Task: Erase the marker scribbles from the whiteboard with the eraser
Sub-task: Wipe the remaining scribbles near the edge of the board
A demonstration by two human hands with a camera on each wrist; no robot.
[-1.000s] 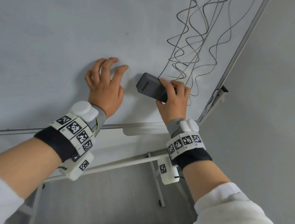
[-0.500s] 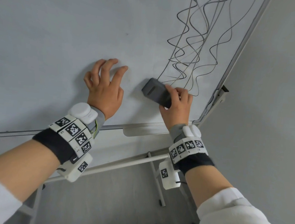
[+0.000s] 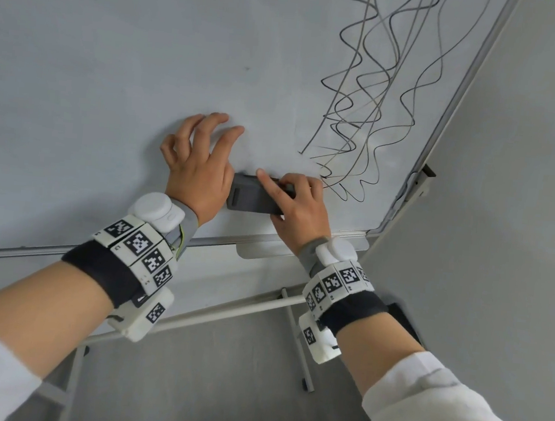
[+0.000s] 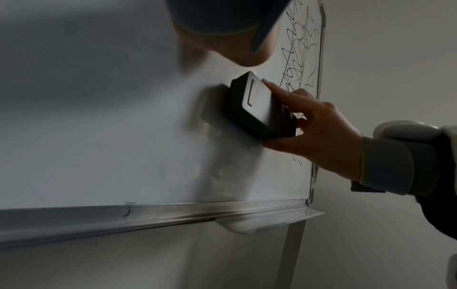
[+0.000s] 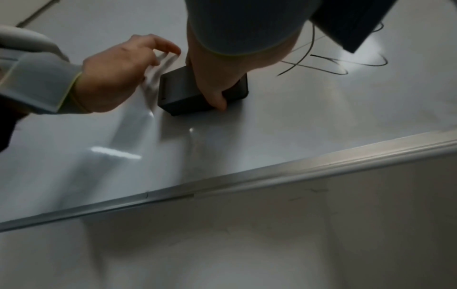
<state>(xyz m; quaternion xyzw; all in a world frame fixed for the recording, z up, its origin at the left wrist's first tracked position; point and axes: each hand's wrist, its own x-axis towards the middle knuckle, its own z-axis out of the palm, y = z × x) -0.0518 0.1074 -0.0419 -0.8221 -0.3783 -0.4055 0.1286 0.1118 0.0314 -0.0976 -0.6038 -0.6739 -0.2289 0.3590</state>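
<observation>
Around my fingers: below both my hands runs the metal bottom rail (image 3: 220, 239) of the whiteboard (image 3: 114, 61), with a pale marker tray (image 4: 269, 221) clipped under it just beneath my right wrist. Under that, the stand's bars (image 3: 227, 313) and a grey floor. To the right of my right hand the board's side frame (image 3: 453, 101) meets a plain wall (image 3: 522, 198).

In the way: my left hand (image 3: 199, 173) sits right at the near end of the eraser (image 3: 253, 198), its edge over that end in the head view; whether they touch I cannot tell.

Left hand: here it is, fingers spread and bent, tips resting on the bare board, holding nothing.

Right hand: my right hand (image 3: 299, 209) is clamped round the eraser, thumb on its lower side, forefinger (image 4: 277, 90) stretched along the back, the others curled over the top edge.

Eraser: dark grey block, rounded corners, a slim rectangular slot near the end toward my left hand. It lies flat against the board, long side level, between my two hands.

Scribbles: the marker scribbles (image 3: 373, 94), thin dark wavy lines, climb up and away above my right fingers; their lowest loops end just beside my right knuckles, on the side away from my left hand.

Board by my left fingers: wiped pale grey, a faint smudge.
</observation>
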